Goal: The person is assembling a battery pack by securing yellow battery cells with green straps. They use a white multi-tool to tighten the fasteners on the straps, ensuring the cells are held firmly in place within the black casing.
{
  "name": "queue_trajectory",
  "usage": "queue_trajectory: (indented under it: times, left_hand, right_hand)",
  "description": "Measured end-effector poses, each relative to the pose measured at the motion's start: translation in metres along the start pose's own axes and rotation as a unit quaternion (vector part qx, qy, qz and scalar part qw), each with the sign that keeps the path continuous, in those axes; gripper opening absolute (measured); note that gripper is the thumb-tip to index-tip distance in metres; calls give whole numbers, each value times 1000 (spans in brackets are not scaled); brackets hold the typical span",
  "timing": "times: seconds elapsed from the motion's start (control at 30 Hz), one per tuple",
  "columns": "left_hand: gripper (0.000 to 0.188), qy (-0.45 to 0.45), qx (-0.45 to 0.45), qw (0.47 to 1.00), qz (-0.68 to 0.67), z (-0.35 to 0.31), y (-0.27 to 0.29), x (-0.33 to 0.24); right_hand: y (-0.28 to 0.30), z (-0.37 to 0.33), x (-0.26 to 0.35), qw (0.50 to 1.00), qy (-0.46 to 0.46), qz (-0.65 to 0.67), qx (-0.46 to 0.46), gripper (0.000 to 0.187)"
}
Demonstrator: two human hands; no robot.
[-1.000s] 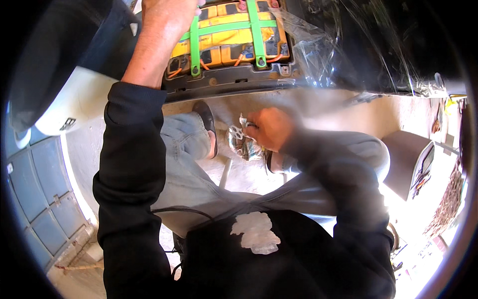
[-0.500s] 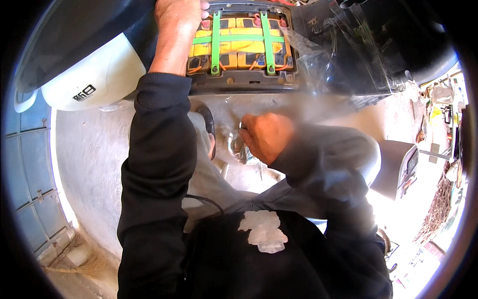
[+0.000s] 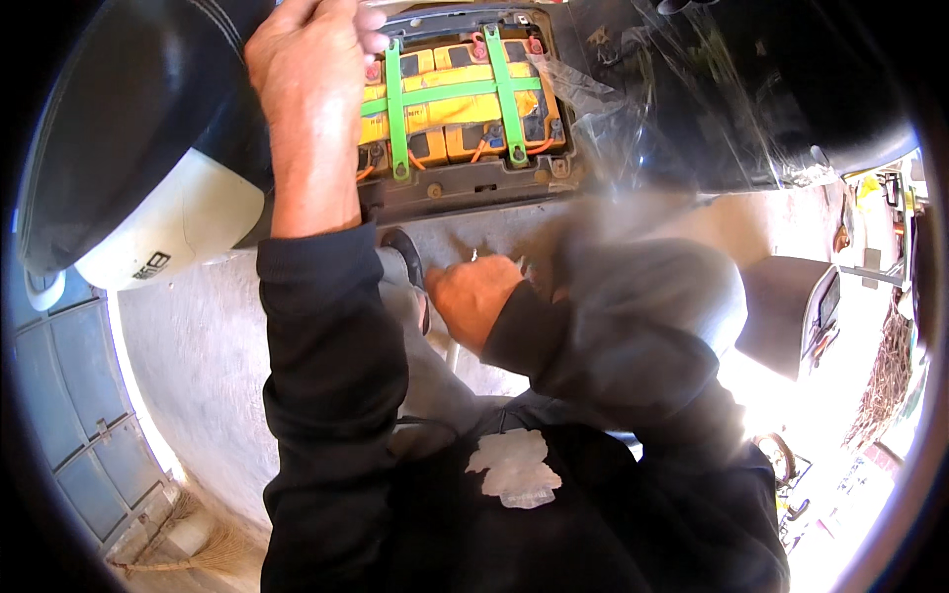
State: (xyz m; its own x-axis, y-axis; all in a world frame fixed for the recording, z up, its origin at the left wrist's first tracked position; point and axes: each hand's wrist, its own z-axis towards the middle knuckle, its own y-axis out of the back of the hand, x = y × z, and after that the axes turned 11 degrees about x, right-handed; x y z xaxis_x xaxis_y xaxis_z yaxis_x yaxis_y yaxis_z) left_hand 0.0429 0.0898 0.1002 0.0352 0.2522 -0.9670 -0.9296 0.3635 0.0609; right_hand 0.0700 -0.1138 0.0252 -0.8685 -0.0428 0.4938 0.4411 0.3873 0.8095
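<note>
Head view, near: right hand (image 3: 474,296) curled shut low over the concrete floor (image 3: 198,356), fingers pinched on a small metal piece, too blurred to identify; black sleeves below it; farther up, left hand (image 3: 311,74) fingers curled, gripping the rim of the open battery compartment (image 3: 465,193); yellow battery pack (image 3: 460,104) under green straps (image 3: 395,109) sits inside; clear plastic sheet (image 3: 633,109) just right; white scooter panel (image 3: 163,222) left.
</note>
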Motion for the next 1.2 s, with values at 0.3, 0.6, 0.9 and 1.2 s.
queue_trajectory:
  times: [0.3,0.6,0.9,1.2]
  left_hand:
    - [15,48,-31,998,-15,0,16,-9]
    - [18,51,23,998,-14,2,25,-3]
    - [17,36,47,997,-46,9,13,2]
    - [11,3,186,982,-16,-40,-71,-4]
  right_hand:
    - [-2,29,14,998,40,50,9,10]
    - [-17,36,3,999,32,19,35,10]
    - [-8,41,0,999,27,42,13,11]
    - [1,41,-13,996,-40,25,-71,16]
